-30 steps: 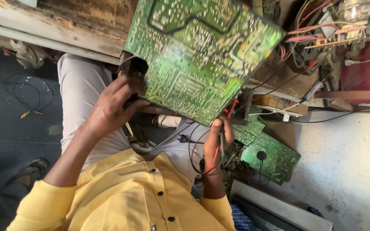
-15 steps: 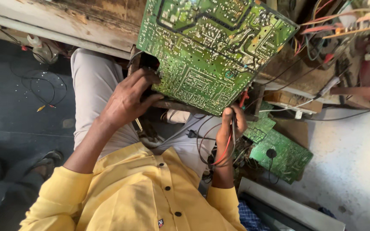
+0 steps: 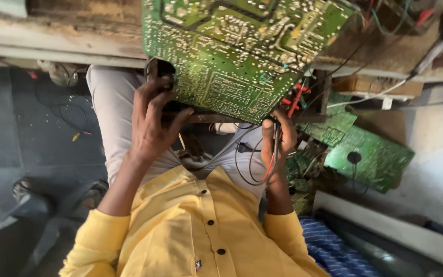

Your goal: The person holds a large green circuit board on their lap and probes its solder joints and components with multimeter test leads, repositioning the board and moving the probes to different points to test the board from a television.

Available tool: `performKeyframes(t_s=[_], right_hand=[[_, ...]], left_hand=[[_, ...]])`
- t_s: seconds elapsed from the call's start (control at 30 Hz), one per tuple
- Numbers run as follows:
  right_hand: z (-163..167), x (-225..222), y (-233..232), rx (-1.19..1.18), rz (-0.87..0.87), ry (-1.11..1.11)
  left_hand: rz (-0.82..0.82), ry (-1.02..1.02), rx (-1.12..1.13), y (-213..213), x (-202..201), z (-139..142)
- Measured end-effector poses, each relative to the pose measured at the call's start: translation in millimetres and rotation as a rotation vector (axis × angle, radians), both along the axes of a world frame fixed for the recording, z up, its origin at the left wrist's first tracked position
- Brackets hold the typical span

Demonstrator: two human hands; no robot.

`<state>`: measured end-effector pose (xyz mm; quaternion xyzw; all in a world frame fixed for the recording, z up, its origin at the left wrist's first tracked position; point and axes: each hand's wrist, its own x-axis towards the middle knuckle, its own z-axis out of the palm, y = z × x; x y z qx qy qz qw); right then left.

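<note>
A large green circuit board (image 3: pixel 237 56) is held up over my lap, solder side facing me. My left hand (image 3: pixel 152 123) grips its lower left edge, fingers around a dark part under the board. At the board's lower right corner, my right hand (image 3: pixel 278 138) is closed on red and black wires (image 3: pixel 255 164) that loop down over my grey trousers. A red clip or probe (image 3: pixel 296 100) sits just above that hand. My yellow shirt (image 3: pixel 196 231) fills the bottom of the view.
More green circuit boards (image 3: pixel 375 159) lie to the right on the pale floor. A worn wooden bench (image 3: pixel 52 36) runs behind the board, with cables on its right end. A blue striped cloth (image 3: pixel 334 251) and a white frame (image 3: pixel 411 236) are at bottom right.
The board and both hands have risen in the view and look larger. Both hands keep their hold; the right hand has shifted closer to the board's edge.
</note>
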<state>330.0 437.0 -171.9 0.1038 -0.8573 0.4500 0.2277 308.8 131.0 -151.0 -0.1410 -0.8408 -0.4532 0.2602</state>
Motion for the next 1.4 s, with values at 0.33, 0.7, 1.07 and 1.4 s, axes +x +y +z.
performKeyframes(t_s=[0.33, 0.7, 1.07, 1.4], right_hand=[[54.3, 2.4, -9.0, 0.101, -0.101, 0.109], [95.3, -15.6, -21.2, 0.465, 0.262, 0.167], [68.3, -28.3, -15.5, -0.585, 0.028, 0.144], [61.4, -30.6, -32.9, -0.407, 0.026, 0.135]], left_hand=[[-0.461, 0.021, 0.093, 48.7, 2.4, 36.2], [-0.645, -0.153, 0.043, 70.4, -7.0, 50.3], [-0.374, -0.094, 0.233, 53.1, -18.5, 45.5], [-0.342, -0.021, 0.348, 66.3, -29.9, 53.6]])
